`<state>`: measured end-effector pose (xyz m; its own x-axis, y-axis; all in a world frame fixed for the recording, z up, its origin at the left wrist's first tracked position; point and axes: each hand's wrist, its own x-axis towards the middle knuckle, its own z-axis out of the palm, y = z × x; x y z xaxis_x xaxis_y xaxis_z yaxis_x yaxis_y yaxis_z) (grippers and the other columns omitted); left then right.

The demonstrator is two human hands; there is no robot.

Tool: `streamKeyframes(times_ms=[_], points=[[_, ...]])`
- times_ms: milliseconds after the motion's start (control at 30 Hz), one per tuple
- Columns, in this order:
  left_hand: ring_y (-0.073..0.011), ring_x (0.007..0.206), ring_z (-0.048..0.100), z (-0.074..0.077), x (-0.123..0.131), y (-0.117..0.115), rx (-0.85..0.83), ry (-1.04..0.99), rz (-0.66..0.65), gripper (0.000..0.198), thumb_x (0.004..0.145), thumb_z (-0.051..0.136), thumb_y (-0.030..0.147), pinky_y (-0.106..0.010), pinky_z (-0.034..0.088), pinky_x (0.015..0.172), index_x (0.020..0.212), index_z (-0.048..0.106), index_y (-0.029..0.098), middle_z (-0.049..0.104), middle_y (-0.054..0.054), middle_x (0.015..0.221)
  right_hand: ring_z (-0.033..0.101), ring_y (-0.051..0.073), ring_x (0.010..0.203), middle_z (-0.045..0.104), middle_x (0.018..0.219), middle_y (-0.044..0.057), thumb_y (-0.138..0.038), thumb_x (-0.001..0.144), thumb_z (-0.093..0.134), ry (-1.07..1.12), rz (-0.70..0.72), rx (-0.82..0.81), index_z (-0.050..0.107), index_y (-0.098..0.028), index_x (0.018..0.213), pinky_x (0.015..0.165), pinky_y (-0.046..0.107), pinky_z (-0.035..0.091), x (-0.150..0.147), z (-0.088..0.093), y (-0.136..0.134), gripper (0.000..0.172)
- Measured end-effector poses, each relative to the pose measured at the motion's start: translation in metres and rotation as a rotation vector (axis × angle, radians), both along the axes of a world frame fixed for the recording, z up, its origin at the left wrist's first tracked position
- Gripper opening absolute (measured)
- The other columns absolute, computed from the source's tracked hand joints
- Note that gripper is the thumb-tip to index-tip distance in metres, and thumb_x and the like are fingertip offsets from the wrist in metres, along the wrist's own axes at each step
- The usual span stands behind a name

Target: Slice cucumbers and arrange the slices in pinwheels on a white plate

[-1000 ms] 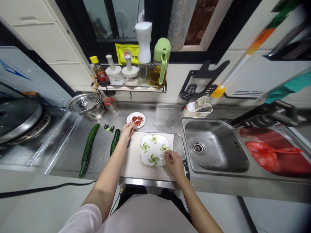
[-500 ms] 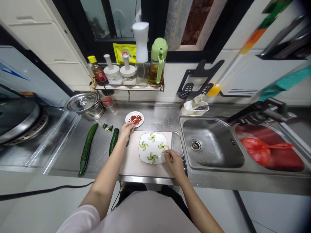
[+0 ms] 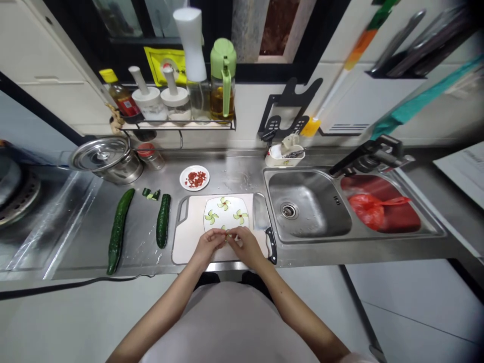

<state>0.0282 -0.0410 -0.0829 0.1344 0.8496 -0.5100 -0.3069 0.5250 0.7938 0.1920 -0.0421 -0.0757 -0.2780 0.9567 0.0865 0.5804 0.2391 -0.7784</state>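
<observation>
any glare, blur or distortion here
Head view: pale reflections streak the steel counter; also in head view, the dark rack at upper right looks stretched and soft; head view again, the left hand and right hand are readable, but anything between them is too small to tell.

Left hand [image 3: 210,245] away from saucer [image 3: 192,169], meeting right hand [image 3: 245,247]

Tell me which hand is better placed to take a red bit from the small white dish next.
Probably the left hand: it sits nearer the small white dish, which lies beyond it and to its left. The right hand is farther, toward the knife handle. Whether either hand holds anything is unclear.
</observation>
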Motion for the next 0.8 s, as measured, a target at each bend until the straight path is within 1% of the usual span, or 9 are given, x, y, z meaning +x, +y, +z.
streamKeyframes(times_ms=[167,367,467,600,700,800], points=[[-0.0107,0.06,0.055,-0.001,-0.004,-0.004,0.02,0.092,-0.037,0.032,0.061,0.08,0.04,-0.025,0.044,0.064,0.082,0.069,0.019,0.063,0.0,0.064,0.055,0.018,0.085,0.063,0.085,0.004,-0.026,0.092,0.05,-0.01,0.016,-0.025,0.062,-0.022,0.09,0.077,0.032,0.042,-0.003,-0.003,-0.004,0.013],[-0.0123,0.066,0.06,0.007,-0.007,-0.001,0.044,0.09,-0.047,0.029,0.06,0.082,0.035,-0.026,0.048,0.07,0.079,0.071,0.018,0.068,-0.002,0.069,0.054,0.017,0.083,0.062,0.083,0.003,-0.026,0.092,0.05,0.019,0.038,0.005,0.06,-0.021,0.082,0.077,0.031,0.041,-0.001,0.002,0.001,0.015],[-0.0118,0.067,0.06,0.01,-0.006,-0.002,0.063,0.091,-0.058,0.028,0.061,0.082,0.034,-0.025,0.047,0.07,0.08,0.071,0.017,0.069,-0.002,0.071,0.053,0.017,0.08,0.061,0.081,0.003,-0.024,0.091,0.05,0.038,0.048,0.018,0.059,-0.021,0.079,0.075,0.03,0.041,-0.003,0.004,0.002,0.016],[-0.0121,0.068,0.059,0.01,-0.008,0.0,0.108,0.117,-0.079,0.03,0.064,0.079,0.038,-0.024,0.046,0.068,0.084,0.07,0.017,0.069,-0.003,0.075,0.052,0.016,0.078,0.06,0.078,0.002,-0.023,0.09,0.05,0.055,0.061,0.029,0.058,-0.021,0.077,0.074,0.028,0.04,-0.002,0.009,0.008,0.015],[-0.0134,0.069,0.058,0.009,-0.017,0.008,0.192,0.225,-0.043,0.032,0.065,0.077,0.038,-0.024,0.043,0.065,0.089,0.071,0.017,0.067,-0.004,0.075,0.052,0.016,0.077,0.06,0.076,0.002,-0.024,0.089,0.05,0.005,0.045,0.019,0.059,-0.021,0.078,0.073,0.027,0.039,0.003,0.011,0.021,0.015],[-0.0122,0.061,0.052,0.007,-0.029,0.02,0.315,0.456,-0.004,0.024,0.067,0.074,0.034,-0.023,0.04,0.062,0.086,0.071,0.019,0.063,-0.001,0.069,0.052,0.016,0.077,0.059,0.073,0.001,-0.026,0.09,0.051,-0.114,0.029,-0.002,0.06,-0.02,0.078,0.071,0.026,0.036,0.009,0.006,0.035,0.016]])
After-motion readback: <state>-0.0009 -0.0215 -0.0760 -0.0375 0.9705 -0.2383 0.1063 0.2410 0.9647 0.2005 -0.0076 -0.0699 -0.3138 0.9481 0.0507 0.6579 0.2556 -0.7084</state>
